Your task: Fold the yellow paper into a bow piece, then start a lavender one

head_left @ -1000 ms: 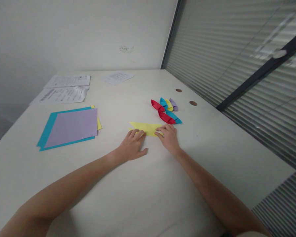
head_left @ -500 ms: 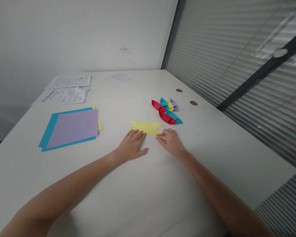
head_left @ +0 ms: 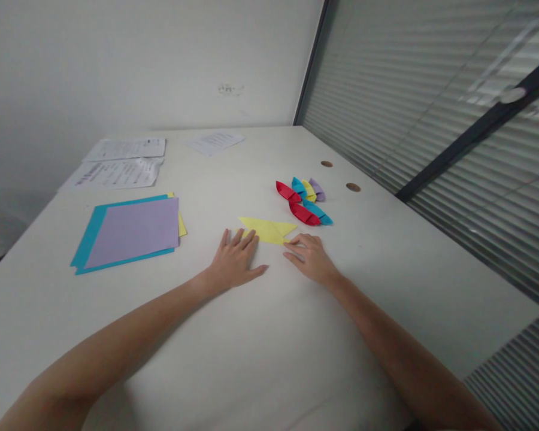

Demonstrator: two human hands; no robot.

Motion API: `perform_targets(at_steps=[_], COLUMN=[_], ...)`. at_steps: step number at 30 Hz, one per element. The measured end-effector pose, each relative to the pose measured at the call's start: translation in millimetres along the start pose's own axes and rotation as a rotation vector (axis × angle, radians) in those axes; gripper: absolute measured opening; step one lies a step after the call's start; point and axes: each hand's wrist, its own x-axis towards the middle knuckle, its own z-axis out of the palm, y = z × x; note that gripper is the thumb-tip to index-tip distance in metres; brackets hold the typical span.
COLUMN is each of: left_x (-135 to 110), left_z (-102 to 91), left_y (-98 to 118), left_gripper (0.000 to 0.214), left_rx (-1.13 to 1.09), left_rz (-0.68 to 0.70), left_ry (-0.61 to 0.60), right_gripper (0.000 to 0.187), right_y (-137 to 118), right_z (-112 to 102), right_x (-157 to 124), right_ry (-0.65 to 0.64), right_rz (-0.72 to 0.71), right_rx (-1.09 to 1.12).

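A folded yellow paper (head_left: 265,229) lies flat on the white table (head_left: 260,335) in front of me. My left hand (head_left: 233,263) rests palm down with its fingers spread, the fingertips lying on the paper's near left edge. My right hand (head_left: 309,257) lies beside the paper's right corner, fingers stretched out and pressing its near edge. Neither hand holds anything. Just beyond the yellow paper sits a cluster of folded paper pieces (head_left: 303,200) in red, blue, yellow and purple.
A stack of flat sheets (head_left: 132,232), purple over blue and yellow, lies to the left. Printed papers (head_left: 117,161) and one more sheet (head_left: 215,142) lie at the far side. Two round holes (head_left: 353,187) mark the table near the blinds (head_left: 431,108) on the right.
My left hand's fingers have spread out and flattened on the paper. My right hand has slid back off the paper's right tip, which now stands uncovered.
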Motion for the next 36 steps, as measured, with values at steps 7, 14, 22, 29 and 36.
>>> perform_targets(at_steps=[7, 14, 22, 29, 36], left_x=[0, 5, 5, 6, 7], left_z=[-0.8, -8.7, -7.7, -7.4, -5.1], left_y=[-1, 1, -1, -5, -5], left_gripper=[0.075, 0.064, 0.063, 0.052, 0.047], left_rx=[0.01, -0.094, -0.095, -0.217, -0.238], left_rz=[-0.017, 0.293, 0.228, 0.304, 0.338], left_ry=[0.073, -0.001, -0.055, -0.028, -0.027], right_gripper=[0.033, 0.042, 0.03, 0.023, 0.021], right_y=[-8, -37, -27, -15, -22], right_z=[-7, -4, -7, -2, -2], right_x=[0, 1, 2, 0, 4], right_ry=[-0.104, -0.16, -0.068, 0.016, 0.002], right_rz=[0.032, -0.045, -0.054, -0.07, -0.203], right_rx=[-0.046, 0.056, -0.028, 0.079, -0.025])
